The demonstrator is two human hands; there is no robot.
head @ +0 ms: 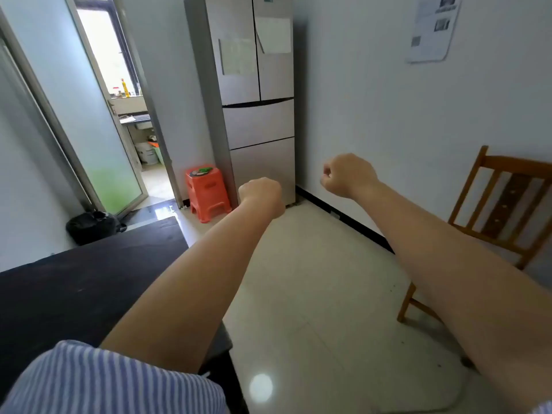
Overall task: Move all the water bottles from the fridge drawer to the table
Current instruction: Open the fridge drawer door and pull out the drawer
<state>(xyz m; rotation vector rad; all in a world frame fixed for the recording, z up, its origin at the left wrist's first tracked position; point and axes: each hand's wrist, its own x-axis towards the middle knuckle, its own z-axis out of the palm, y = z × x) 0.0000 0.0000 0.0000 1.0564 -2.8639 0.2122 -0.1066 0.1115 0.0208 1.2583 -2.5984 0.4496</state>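
Note:
A tall silver fridge (257, 85) stands against the far wall, with its two upper doors and both lower drawers (260, 124) closed. No water bottles are visible. The dark table (74, 282) fills the lower left. Both my arms stretch forward toward the fridge, well short of it. My left hand (261, 194) is a closed fist with nothing in it, seen in front of the bottom drawer. My right hand (348, 174) is also a closed fist holding nothing, in front of the white wall just right of the fridge.
An orange plastic stool (207, 189) sits left of the fridge foot. A wooden chair (501, 204) stands by the right wall. A black bag (91, 225) lies near the open doorway (134, 130) at left. Pale tiled floor runs to the fridge.

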